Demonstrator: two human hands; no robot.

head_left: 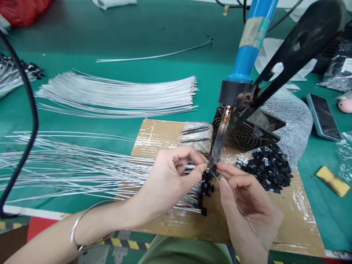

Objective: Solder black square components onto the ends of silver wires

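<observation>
Below the tip of a blue-handled soldering iron [220,139], clamped in a black stand, both hands meet. My left hand [176,176] pinches something small, partly hidden by its fingertips, at the iron's tip. Thin solder wire [249,219] runs from the tip into my right hand [247,205], where thumb and fingers are closed on it. White wires with black connectors [202,194] on their ends lie under and beside my left hand. A heap of small black connector pieces [271,167] sits right of the iron.
Cardboard [299,227] covers the work spot. Behind lie a bundle of white wires [123,91] and one single wire [156,57]. A black fan [242,135], bubble wrap [291,113], a phone [323,116] and a yellow sponge [332,180] are to the right. A black cable [30,99] hangs at left.
</observation>
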